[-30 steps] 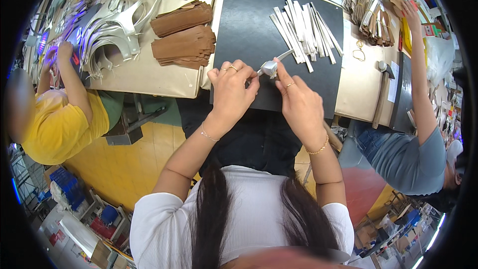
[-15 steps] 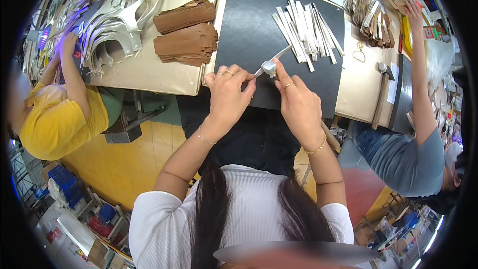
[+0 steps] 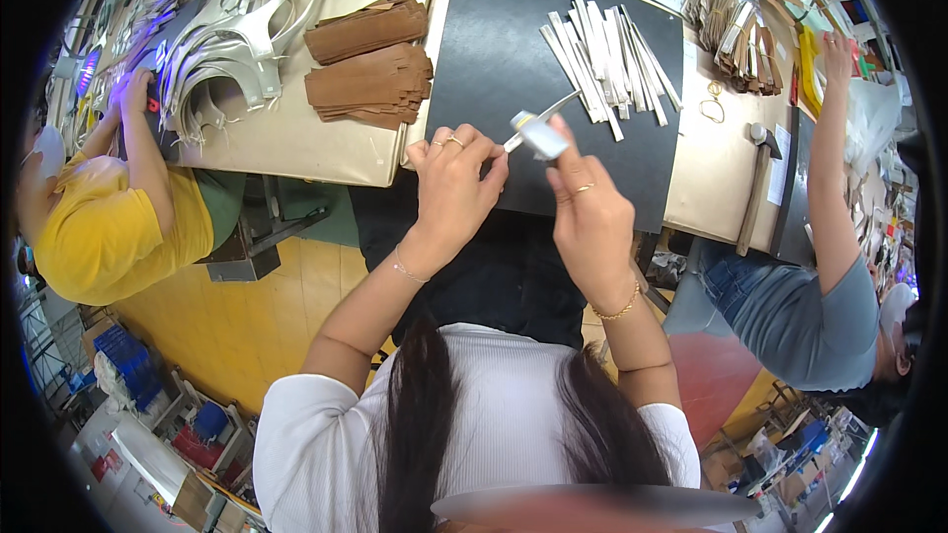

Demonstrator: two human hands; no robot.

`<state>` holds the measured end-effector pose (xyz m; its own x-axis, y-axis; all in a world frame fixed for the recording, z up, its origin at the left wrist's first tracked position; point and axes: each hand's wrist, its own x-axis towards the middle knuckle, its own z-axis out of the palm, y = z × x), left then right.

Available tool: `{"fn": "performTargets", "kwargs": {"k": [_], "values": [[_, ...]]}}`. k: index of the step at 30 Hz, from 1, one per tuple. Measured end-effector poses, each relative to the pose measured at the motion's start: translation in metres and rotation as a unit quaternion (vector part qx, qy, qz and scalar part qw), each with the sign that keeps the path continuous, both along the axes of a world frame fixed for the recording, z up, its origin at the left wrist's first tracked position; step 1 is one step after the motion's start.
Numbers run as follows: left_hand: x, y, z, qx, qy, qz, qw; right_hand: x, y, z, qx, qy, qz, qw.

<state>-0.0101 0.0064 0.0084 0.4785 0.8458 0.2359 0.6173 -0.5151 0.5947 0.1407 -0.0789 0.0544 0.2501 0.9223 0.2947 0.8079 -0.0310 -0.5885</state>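
Observation:
My left hand (image 3: 454, 183) pinches the lower end of a thin pale strip (image 3: 513, 142) near the edge of the black mat (image 3: 484, 49). The strip slants up to the right, its far tip beside a loose heap of white strips (image 3: 604, 57). In my right hand (image 3: 594, 207) is a small pale grey block (image 3: 539, 136) with a yellowish mark, held between thumb and fingers over the strip. It is blurred, and I cannot tell its kind or whether it touches the strip. My fingers partly cover both things.
Two stacks of brown strips (image 3: 367, 87) lie left of the mat, beyond them a pile of curved white pieces (image 3: 232, 49). A hammer (image 3: 758, 183) rests at the right, below tied bundles (image 3: 748, 49). One person (image 3: 99, 222) works at each side.
My right hand has turned and shifted slightly, swinging the pale grey block so its flat face now shows. My left hand has stayed in place with the strip.

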Motion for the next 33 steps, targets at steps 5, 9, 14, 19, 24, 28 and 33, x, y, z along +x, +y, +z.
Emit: {"fn": "performTargets", "kwargs": {"k": [5, 9, 14, 19, 24, 28, 33], "values": [[-0.006, 0.0, -0.001, -0.003, -0.019, 0.009, 1.0, -0.001, 0.003, -0.001, -0.145, -0.083, 0.021, 0.986], [-0.008, -0.003, -0.002, -0.012, -0.011, 0.011, 1.0, 0.002, 0.003, 0.004, -0.11, -0.071, 0.014, 0.991], [-0.009, -0.003, -0.004, -0.001, -0.017, 0.014, 1.0, -0.005, 0.003, 0.008, -0.168, -0.062, 0.064, 0.982], [-0.014, -0.003, -0.006, 0.001, -0.037, 0.01, 0.999, -0.002, 0.006, 0.009, -0.096, -0.059, 0.015, 0.994], [-0.017, -0.008, -0.003, 0.0, -0.017, 0.019, 1.0, -0.005, 0.005, 0.009, -0.119, -0.058, 0.049, 0.99], [-0.021, -0.008, 0.002, -0.013, -0.016, 0.027, 0.999, -0.005, 0.006, 0.009, -0.086, -0.029, 0.053, 0.994], [-0.024, -0.006, 0.006, -0.029, -0.002, 0.031, 0.999, -0.009, 0.004, 0.008, -0.178, -0.061, 0.101, 0.977]]}}
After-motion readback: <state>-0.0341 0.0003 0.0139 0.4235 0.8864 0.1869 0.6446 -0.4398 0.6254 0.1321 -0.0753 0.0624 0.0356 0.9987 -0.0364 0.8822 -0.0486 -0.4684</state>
